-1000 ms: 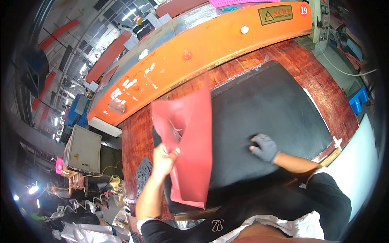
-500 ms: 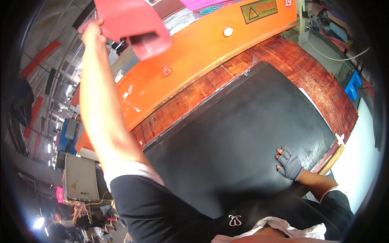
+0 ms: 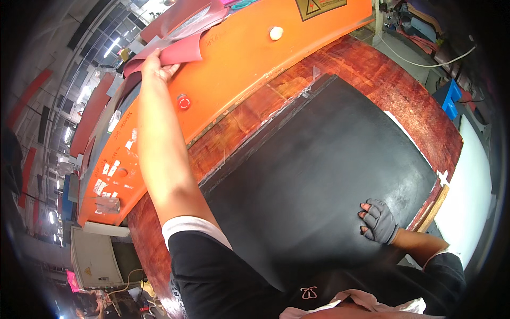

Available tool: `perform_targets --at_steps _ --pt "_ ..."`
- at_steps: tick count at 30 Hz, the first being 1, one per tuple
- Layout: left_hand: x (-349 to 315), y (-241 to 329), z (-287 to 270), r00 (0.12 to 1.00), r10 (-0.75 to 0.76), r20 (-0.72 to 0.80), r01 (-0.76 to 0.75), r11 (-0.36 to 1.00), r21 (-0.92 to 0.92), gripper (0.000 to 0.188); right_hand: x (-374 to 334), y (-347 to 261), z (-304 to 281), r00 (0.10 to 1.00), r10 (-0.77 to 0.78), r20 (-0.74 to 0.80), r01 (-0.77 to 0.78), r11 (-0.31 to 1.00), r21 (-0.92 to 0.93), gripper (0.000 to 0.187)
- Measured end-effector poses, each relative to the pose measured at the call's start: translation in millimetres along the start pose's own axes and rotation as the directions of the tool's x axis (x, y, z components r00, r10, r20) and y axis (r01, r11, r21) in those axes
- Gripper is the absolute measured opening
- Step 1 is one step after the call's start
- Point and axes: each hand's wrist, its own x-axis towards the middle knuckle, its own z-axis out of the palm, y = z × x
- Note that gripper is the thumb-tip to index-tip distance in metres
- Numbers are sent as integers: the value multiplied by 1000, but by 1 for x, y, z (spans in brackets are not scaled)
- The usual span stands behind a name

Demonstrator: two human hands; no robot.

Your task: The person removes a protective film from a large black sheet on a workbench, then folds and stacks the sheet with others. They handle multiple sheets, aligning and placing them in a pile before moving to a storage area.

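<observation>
My bare left hand is stretched far forward, its fingers closed on the near edge of a curled red sheet. That sheet lies over the top of an orange machine beam, among other sheets. My right hand, in a grey fingerless glove, rests on a large black mat near its right edge. Its bare fingertips are slightly bent and apart, with nothing held in them.
Beneath the mat is a worn reddish-brown board. The beam carries a red button and a white knob. A white panel stands at right, a blue bin beyond it. A grey cabinet is at lower left.
My left hand has brought the red sheet down from the air onto the beam's top, where it now lies curled. My right hand stays on the mat. The view has shifted left.
</observation>
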Motion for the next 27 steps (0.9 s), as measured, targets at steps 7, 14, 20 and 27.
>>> perform_targets --at_steps 7,14,20,27 --pt "-30 -52 -22 988 -60 144 49 995 81 32 -1 -2 -1 1000 -21 -7 21 1000 -14 44" --pt "56 -11 -48 996 83 -28 -82 996 38 23 1 1 0 999 -32 -23 31 999 -23 42" --pt "209 22 -148 973 125 -194 -116 992 54 31 -3 8 5 999 43 5 -43 997 65 36" --pt "152 36 -127 922 314 -227 -230 915 332 38 -5 12 7 999 36 8 -36 995 90 40"
